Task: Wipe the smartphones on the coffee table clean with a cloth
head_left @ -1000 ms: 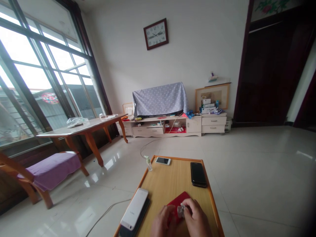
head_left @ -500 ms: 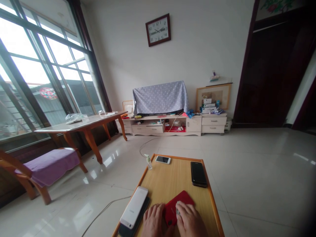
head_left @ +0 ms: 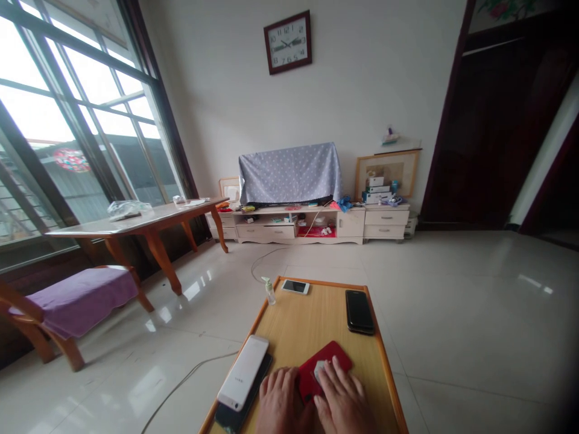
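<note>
Both my hands lie at the near edge of a low wooden table [head_left: 316, 316], on a flat red case [head_left: 326, 357]. My left hand [head_left: 283, 401] rests against the case's left side. My right hand [head_left: 342, 401] lies on top of it, fingers spread beside a small translucent piece [head_left: 320, 369], partly hidden by them. To the left, a white smartphone [head_left: 243, 372] lies on a dark phone-sized slab [head_left: 230, 419]. Farther off are a black smartphone [head_left: 359, 311] and a small white-framed phone [head_left: 295, 287]. A pump bottle [head_left: 270, 292] stands at the table's far left corner.
A pale cable [head_left: 190, 371] runs across the glossy tiled floor [head_left: 470, 313] left of the table. Beyond stand a wooden dining table [head_left: 136, 220], a chair with a purple cushion [head_left: 75, 301], and a low cream cabinet [head_left: 289, 232] under a cloth-covered screen [head_left: 289, 173].
My hands have come down from holding the translucent piece above the red case and now lie flat on it. The whole view has shifted slightly, with the room sitting higher in the picture.
</note>
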The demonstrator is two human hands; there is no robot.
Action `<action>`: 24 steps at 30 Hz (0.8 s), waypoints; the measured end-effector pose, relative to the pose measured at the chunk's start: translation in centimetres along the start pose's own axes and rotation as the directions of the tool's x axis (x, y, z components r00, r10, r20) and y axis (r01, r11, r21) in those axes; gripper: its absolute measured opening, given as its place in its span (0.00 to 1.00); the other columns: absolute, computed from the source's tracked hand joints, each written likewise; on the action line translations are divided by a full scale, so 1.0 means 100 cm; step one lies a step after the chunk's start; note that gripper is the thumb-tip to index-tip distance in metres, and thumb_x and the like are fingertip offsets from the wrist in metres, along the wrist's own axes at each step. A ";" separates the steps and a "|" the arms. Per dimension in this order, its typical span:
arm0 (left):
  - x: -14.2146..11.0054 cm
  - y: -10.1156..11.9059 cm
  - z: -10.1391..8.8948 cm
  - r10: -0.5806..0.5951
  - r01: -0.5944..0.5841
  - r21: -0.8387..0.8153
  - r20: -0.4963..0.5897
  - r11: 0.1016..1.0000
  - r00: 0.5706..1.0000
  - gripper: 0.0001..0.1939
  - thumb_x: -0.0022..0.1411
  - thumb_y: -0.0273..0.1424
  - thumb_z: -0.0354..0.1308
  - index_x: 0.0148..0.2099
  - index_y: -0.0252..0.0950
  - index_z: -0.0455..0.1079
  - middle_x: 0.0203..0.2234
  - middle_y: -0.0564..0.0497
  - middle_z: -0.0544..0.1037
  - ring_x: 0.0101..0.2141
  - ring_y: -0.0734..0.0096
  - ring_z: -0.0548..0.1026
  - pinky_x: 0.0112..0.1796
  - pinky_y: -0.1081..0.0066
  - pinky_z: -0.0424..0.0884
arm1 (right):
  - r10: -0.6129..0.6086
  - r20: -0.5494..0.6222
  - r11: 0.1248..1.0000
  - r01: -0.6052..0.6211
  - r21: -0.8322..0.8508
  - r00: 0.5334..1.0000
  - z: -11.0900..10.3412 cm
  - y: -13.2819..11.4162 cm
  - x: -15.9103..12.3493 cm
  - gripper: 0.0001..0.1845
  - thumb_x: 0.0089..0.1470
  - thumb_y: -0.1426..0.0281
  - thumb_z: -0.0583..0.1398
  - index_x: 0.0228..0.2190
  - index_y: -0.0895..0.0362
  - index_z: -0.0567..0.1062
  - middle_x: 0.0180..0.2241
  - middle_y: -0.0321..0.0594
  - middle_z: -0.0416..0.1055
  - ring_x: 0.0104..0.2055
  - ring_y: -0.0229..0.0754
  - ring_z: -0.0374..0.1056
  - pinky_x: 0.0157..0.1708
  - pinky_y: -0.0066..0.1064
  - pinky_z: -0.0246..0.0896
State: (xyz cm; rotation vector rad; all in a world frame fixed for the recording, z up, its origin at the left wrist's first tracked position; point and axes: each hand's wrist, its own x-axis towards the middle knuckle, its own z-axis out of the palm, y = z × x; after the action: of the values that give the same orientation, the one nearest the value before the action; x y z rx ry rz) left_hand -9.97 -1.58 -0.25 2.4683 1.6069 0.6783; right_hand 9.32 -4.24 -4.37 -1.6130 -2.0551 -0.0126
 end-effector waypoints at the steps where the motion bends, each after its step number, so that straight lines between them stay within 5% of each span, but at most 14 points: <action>1: 0.000 -0.001 0.001 0.005 -0.005 -0.005 0.002 1.000 1.000 0.24 0.57 0.41 0.61 0.54 0.40 0.71 0.48 0.44 0.78 0.50 0.53 0.74 0.52 0.56 0.67 | -0.003 0.028 1.000 0.002 0.007 1.000 0.001 0.000 -0.001 0.28 0.62 0.59 0.57 0.62 0.46 0.68 0.63 0.41 0.64 0.64 0.61 0.62 0.58 0.53 0.61; 10: 0.000 -0.009 0.005 0.033 -0.034 -0.022 -0.040 0.999 0.999 0.25 0.56 0.41 0.61 0.55 0.41 0.70 0.49 0.44 0.78 0.51 0.54 0.75 0.53 0.56 0.67 | 0.096 0.068 0.995 -0.097 0.018 0.993 -0.001 -0.001 0.005 0.28 0.64 0.55 0.55 0.63 0.45 0.67 0.64 0.42 0.60 0.65 0.64 0.60 0.63 0.66 0.50; 19: -0.001 -0.008 0.003 0.010 -0.009 -0.029 0.029 1.000 1.000 0.29 0.54 0.30 0.56 0.60 0.39 0.65 0.51 0.44 0.77 0.52 0.56 0.73 0.55 0.57 0.63 | -0.060 0.139 0.987 0.038 0.156 0.988 -0.015 -0.038 0.005 0.27 0.67 0.57 0.52 0.63 0.51 0.67 0.62 0.43 0.65 0.64 0.53 0.62 0.69 0.54 0.40; 24: 0.001 0.002 -0.001 -0.007 0.007 -0.045 -0.004 0.999 1.000 0.27 0.58 0.35 0.57 0.60 0.40 0.65 0.50 0.45 0.77 0.52 0.56 0.72 0.56 0.56 0.62 | 0.150 0.144 0.986 -0.158 0.043 0.978 -0.039 -0.006 0.022 0.26 0.70 0.58 0.46 0.62 0.51 0.68 0.63 0.46 0.65 0.67 0.54 0.58 0.68 0.63 0.28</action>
State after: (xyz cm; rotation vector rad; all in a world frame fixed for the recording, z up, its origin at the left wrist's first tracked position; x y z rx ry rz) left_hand -9.80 -1.53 -0.09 2.4302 1.5834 0.7117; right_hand 10.00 -3.64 0.06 -1.7796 -2.0074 0.2159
